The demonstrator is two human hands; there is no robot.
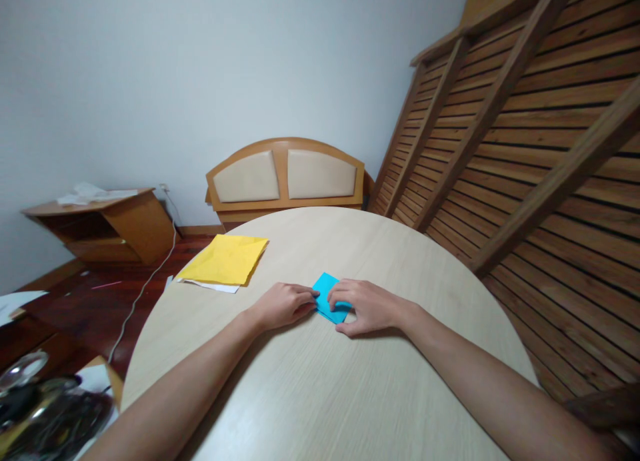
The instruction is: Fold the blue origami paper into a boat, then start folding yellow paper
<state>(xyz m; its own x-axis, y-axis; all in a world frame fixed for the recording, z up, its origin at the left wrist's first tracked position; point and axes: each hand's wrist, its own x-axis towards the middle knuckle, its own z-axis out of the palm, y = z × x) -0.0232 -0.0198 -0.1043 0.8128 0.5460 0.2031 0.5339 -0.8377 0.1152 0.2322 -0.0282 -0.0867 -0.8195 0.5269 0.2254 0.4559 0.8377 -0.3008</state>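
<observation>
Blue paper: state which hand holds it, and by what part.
Both hands press the blue paper flat on the table: the left hand at its left edge, the right hand over its right side. It is not lifted.

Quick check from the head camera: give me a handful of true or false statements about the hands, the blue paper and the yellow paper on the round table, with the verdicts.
1. Both hands touch the blue paper. True: the left hand and the right hand press on it from either side.
2. The blue paper is lifted off the round table. False: it lies flat on the tabletop.
3. The yellow paper lies at the table's left edge, apart from both hands. True.
4. The right hand holds the yellow paper. False: its fingers rest on the blue paper.
5. White paper shows under the yellow paper. True.
6. The blue paper lies on the yellow paper. False: bare table separates them.
</observation>
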